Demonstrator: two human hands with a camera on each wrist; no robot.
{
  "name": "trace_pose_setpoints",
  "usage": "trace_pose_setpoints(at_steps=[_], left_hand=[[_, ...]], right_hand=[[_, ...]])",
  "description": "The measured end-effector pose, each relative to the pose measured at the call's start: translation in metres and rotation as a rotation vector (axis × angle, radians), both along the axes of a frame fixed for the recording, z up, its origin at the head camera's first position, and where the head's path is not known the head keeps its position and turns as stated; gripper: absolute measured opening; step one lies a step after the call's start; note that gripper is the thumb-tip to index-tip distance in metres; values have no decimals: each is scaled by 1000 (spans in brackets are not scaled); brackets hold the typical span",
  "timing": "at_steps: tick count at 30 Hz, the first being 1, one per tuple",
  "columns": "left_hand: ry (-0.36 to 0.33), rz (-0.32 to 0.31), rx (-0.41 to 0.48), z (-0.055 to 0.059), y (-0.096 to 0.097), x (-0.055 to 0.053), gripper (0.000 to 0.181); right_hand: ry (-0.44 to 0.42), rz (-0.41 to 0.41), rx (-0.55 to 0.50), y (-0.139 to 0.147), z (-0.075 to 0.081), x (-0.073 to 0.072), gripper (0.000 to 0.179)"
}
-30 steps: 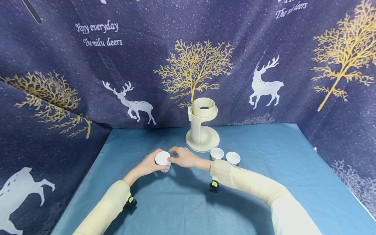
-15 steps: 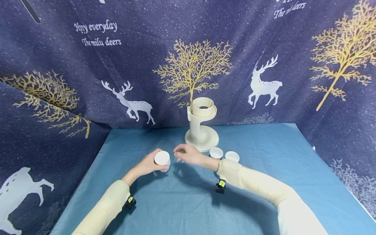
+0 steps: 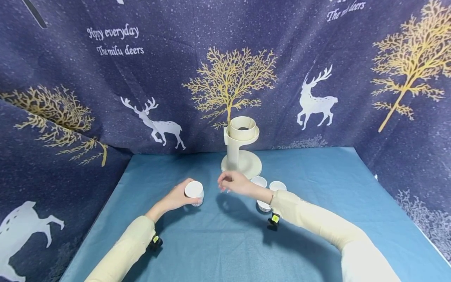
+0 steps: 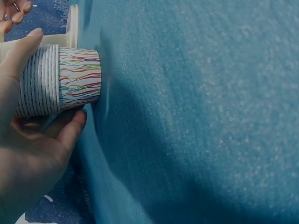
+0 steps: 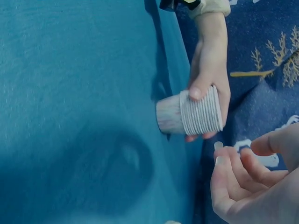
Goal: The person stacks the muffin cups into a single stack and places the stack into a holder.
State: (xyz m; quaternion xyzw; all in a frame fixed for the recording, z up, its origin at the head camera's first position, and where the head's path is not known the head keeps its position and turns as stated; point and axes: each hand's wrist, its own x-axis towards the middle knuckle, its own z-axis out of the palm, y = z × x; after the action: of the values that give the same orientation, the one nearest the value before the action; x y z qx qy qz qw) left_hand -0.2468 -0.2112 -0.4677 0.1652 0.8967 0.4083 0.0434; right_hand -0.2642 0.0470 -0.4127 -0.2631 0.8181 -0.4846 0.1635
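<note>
A stack of nested paper cups (image 3: 194, 189), white with wavy coloured lines on the side, is gripped by my left hand (image 3: 177, 196) left of centre. The left wrist view shows thumb and fingers around the rims of the paper cups (image 4: 39, 84), with the lowest cup's base close to the cloth. To the right of the stack, my right hand (image 3: 235, 183) hovers with loosely bent fingers and nothing in them. Beyond it are single white cups: one (image 3: 258, 181) by the stand, another (image 3: 278, 185) further right, and a third (image 3: 263, 206) partly hidden by my right forearm.
At the back of the blue-covered table (image 3: 211, 243) stands a cream-coloured stand (image 3: 232, 154) with a round base and a ring holding a cream cylinder (image 3: 243, 131). A dark blue curtain (image 3: 211, 23) with deer and trees hangs behind.
My right hand has drawn away from the cup stack toward the right. The third cup by my forearm has come into view. My left hand keeps holding the stack in place.
</note>
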Motion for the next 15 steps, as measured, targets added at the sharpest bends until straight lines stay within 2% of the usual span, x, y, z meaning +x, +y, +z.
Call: trace_pose_setpoints(at_steps=[9, 11, 15], left_hand=[[3, -10, 20, -5, -1, -1, 57], [-1, -8, 19, -5, -1, -1, 58], [-7, -3, 10, -3, -1, -1, 59]], right_hand=[[81, 32, 29, 22, 3, -11, 17], [81, 49, 28, 26, 11, -7, 17], [92, 63, 26, 33, 12, -10, 16]])
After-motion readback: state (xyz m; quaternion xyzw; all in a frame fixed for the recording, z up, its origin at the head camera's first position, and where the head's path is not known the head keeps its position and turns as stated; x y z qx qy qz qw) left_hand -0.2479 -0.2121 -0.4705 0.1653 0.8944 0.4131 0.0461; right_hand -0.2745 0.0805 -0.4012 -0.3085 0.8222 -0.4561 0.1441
